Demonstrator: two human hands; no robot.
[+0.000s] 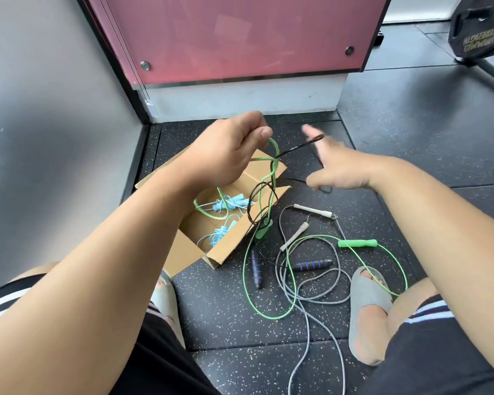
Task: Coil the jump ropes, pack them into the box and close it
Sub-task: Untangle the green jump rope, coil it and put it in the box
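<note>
Above the box, left fingers pinch green rope.

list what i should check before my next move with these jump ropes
1. Left hand has a grip on the green rope: ok, pinched at the loop's top.
2. Green rope free of the black rope: not ok, they twist together above the box.
3. Right hand secure on the black rope: not ok, cord only drapes across outstretched, blurred fingers.
4. Box ready: ok, flaps open, blue ropes inside.
5. Grey rope coiled: not ok, loose on the floor.
</note>
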